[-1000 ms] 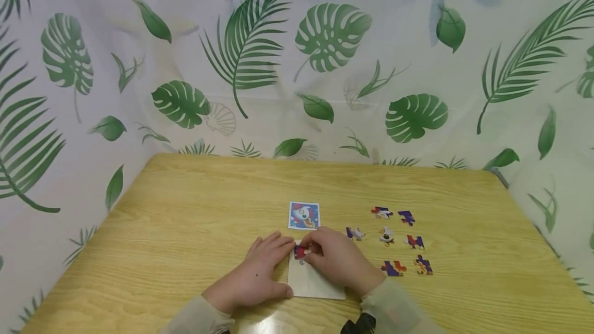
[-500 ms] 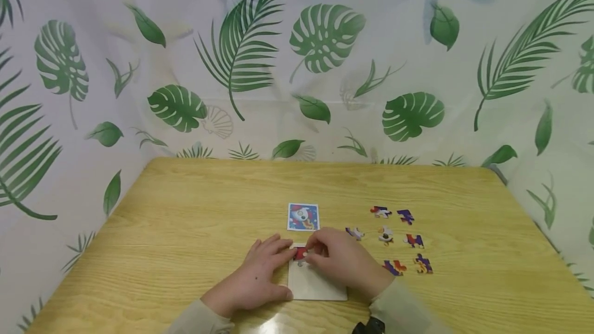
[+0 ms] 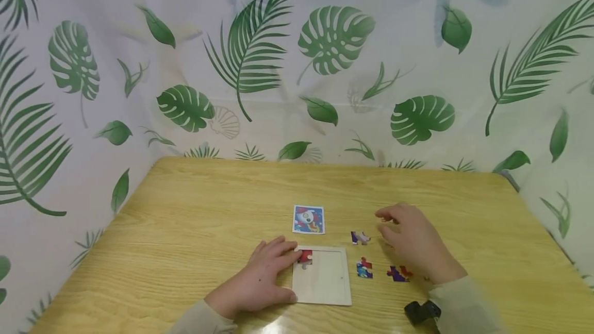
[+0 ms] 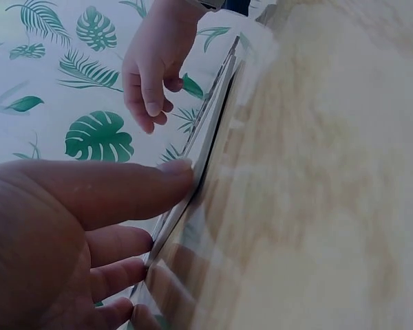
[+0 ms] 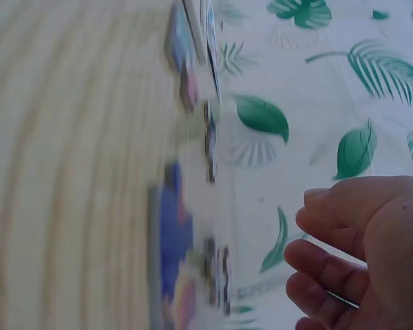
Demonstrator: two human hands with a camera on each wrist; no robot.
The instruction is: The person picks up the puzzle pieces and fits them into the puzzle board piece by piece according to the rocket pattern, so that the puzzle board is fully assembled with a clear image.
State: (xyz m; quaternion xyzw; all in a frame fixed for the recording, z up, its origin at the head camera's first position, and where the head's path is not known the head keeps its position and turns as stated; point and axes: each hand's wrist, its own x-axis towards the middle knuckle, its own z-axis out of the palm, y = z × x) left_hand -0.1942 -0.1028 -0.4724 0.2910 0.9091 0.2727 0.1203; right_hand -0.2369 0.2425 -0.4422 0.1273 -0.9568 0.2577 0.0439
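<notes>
A shallow pale wooden puzzle tray [image 3: 325, 303] lies before me, with a red jigsaw piece [image 3: 305, 256] in its upper left corner. Along the tray's left side rests my left hand [image 3: 260, 277], fingers extended; in the left wrist view its thumb [image 4: 131, 191] touches the edge. My right hand [image 3: 413, 238] hovers over the loose pieces on the right, fingers loosely bent. Nothing shows between those fingers [image 5: 330, 275] in the right wrist view. Nearest its fingertips on the left is a purple and white piece [image 3: 360, 238]. Several pieces are hidden beneath this hand.
A small picture card [image 3: 308, 219] of a rocket lies behind the tray. Right of the tray are a blue and red piece [image 3: 364, 268] and a purple and red one [image 3: 399, 273]. Behind the wooden table [image 3: 209, 195] hangs a leaf-patterned curtain [image 3: 278, 66].
My right hand has let go of the red piece at the tray's corner and moved right, over the loose pieces. The blue and red piece has come into sight. My left hand stays put.
</notes>
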